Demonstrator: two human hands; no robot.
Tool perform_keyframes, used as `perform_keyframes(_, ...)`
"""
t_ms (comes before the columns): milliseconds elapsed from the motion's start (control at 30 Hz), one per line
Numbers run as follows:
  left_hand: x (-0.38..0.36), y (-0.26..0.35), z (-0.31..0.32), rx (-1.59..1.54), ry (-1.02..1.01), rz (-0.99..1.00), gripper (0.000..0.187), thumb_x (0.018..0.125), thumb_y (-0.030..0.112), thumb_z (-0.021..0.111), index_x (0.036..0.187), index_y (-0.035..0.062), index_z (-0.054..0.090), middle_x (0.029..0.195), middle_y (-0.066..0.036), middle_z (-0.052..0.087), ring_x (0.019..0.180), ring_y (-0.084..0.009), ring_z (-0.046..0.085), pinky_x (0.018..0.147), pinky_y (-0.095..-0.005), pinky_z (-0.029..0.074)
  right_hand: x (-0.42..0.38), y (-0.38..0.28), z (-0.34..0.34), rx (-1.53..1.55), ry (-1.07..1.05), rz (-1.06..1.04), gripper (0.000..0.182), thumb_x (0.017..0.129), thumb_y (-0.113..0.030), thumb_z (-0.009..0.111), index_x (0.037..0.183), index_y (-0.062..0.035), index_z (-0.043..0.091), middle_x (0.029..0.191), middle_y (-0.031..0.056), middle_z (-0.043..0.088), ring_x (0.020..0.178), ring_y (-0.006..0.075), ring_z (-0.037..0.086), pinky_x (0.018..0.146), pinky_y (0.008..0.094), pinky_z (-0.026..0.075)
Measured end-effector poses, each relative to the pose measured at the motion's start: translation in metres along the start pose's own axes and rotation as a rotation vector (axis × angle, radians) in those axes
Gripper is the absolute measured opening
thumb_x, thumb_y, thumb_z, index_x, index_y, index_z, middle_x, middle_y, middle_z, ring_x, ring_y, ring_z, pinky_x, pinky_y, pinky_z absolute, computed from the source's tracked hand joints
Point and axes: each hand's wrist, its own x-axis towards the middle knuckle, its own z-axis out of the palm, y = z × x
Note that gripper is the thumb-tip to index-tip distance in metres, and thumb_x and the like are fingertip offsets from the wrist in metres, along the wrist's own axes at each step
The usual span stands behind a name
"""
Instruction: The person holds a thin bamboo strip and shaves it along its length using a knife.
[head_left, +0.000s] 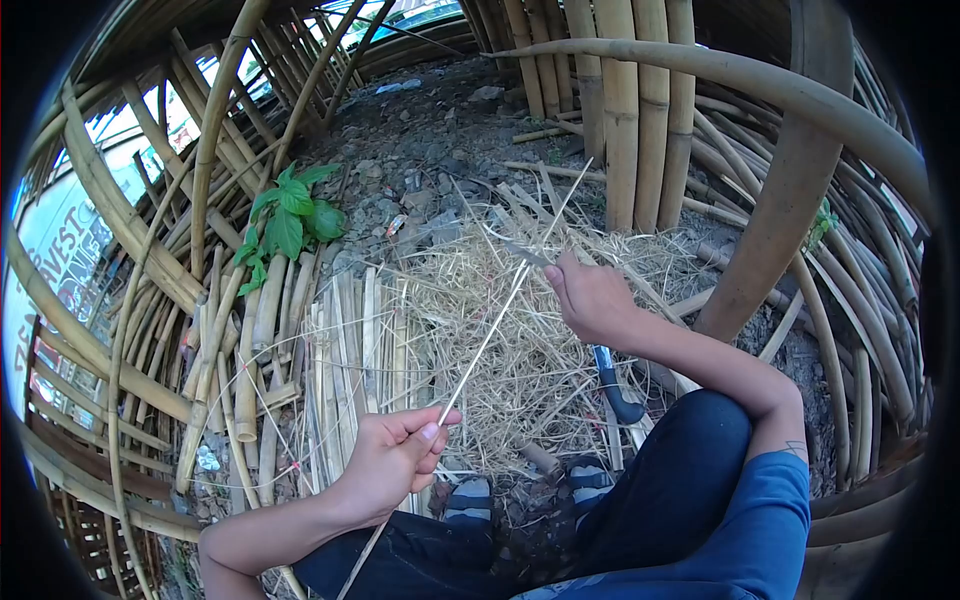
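Observation:
My left hand (395, 460) pinches a long thin bamboo strip (481, 352) between thumb and fingers. The strip slants from my lap up past my right hand, and its far tip is over the shavings. My right hand (597, 303) is closed on a knife, its handle hidden in the fist. The knife blade (527, 256) points left and lies across the strip, appearing to touch it. Beneath both hands spreads a heap of bamboo shavings (500, 370). A tool with a black curved grip and a blue part (622, 402) lies beside my right knee.
Split bamboo slats (345, 340) lie in a row to the left, near a leafy green plant (290, 215). Thick upright bamboo poles (622, 120) stand ahead. A wide post (765, 210) and a curved pole (760, 85) are at the right. Rubble (400, 170) covers the ground beyond.

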Motion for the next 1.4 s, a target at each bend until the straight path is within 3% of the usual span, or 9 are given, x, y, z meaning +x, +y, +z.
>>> perform_keyframes(367,0.005,0.003,-0.007,-0.051,0.006,-0.014,0.028,0.099,0.003,0.042,0.123,-0.0083,0.052,0.080,-0.002,0.048,0.055,-0.0045,0.031,0.044,-0.0193,0.023,0.010,0.000,0.009,-0.009,-0.059,0.121,0.032,0.100,-0.028,0.038,0.085,-0.0009,0.048,0.056,0.0165,0.057,0.044,0.0365,0.054,0.045,0.0482,0.042)
perform_keyframes(433,0.003,0.000,-0.008,-0.023,0.011,-0.003,0.029,0.099,0.003,0.042,0.123,-0.0082,0.052,0.079,-0.002,0.048,0.055,-0.0046,0.031,0.044,-0.0198,0.024,0.005,0.003,0.015,0.027,0.076,-0.206,0.032,0.100,-0.028,0.038,0.085,-0.0011,0.048,0.056,0.0168,0.057,0.044,0.0364,0.054,0.044,0.0480,0.043)
perform_keyframes(500,0.003,0.001,-0.007,-0.018,0.017,-0.022,0.028,0.098,0.003,0.042,0.123,-0.0082,0.052,0.079,-0.002,0.048,0.055,-0.0047,0.031,0.044,-0.0198,0.024,0.006,0.005,0.018,-0.009,0.003,0.078,0.032,0.100,-0.027,0.040,0.084,-0.0011,0.048,0.057,0.0176,0.058,0.044,0.0364,0.055,0.044,0.0479,0.044)
perform_keyframes(633,0.001,0.003,-0.006,0.002,0.040,0.010,0.028,0.098,0.002,0.042,0.121,-0.0080,0.053,0.078,-0.002,0.048,0.055,-0.0047,0.032,0.044,-0.0199,0.025,0.005,0.006,0.017,-0.025,0.036,-0.199,0.032,0.099,-0.028,0.041,0.084,-0.0008,0.049,0.059,0.0188,0.059,0.046,0.0370,0.057,0.044,0.0479,0.045)
perform_keyframes(700,0.001,0.001,-0.006,0.013,0.030,-0.017,0.027,0.098,0.002,0.042,0.121,-0.0077,0.054,0.079,-0.001,0.048,0.055,-0.0048,0.032,0.044,-0.0198,0.025,0.011,0.007,0.018,-0.072,-0.076,0.195,0.035,0.100,-0.030,0.039,0.085,0.0000,0.050,0.059,0.0192,0.059,0.048,0.0384,0.058,0.048,0.0490,0.046)
perform_keyframes(833,0.002,0.001,-0.007,0.001,0.032,-0.004,0.028,0.098,0.002,0.043,0.121,-0.0080,0.053,0.078,-0.001,0.048,0.056,-0.0045,0.033,0.044,-0.0197,0.026,0.000,0.002,0.012,0.105,-0.066,-0.129,0.039,0.100,-0.032,0.035,0.087,0.0012,0.052,0.060,0.0210,0.059,0.054,0.0409,0.059,0.053,0.0513,0.047)
perform_keyframes(900,0.004,-0.003,-0.009,0.012,0.027,-0.011,0.028,0.098,0.002,0.043,0.122,-0.0081,0.053,0.078,-0.001,0.048,0.056,-0.0044,0.033,0.044,-0.0197,0.026,0.008,0.007,0.015,0.069,-0.146,0.244,0.042,0.101,-0.032,0.033,0.088,0.0017,0.054,0.059,0.0214,0.059,0.057,0.0430,0.060,0.058,0.0530,0.047)
perform_keyframes(1367,0.006,0.001,-0.010,-0.009,0.007,-0.033,0.027,0.098,0.001,0.042,0.121,-0.0106,0.051,0.079,-0.002,0.048,0.056,-0.0045,0.032,0.043,-0.0198,0.023,0.002,0.013,0.024,0.138,-0.170,0.082,0.049,0.102,-0.033,0.028,0.088,0.0050,0.055,0.065,0.0257,0.060,0.064,0.0451,0.061,0.061,0.0527,0.048)
perform_keyframes(1400,0.007,0.004,-0.012,-0.072,-0.004,-0.069,0.028,0.098,0.001,0.042,0.121,-0.0109,0.051,0.080,-0.002,0.047,0.055,-0.0046,0.032,0.043,-0.0198,0.022,0.013,0.028,0.033,0.122,-0.163,0.443,0.053,0.102,-0.035,0.028,0.087,0.0052,0.058,0.072,0.0276,0.061,0.072,0.0456,0.062,0.069,0.0533,0.047)
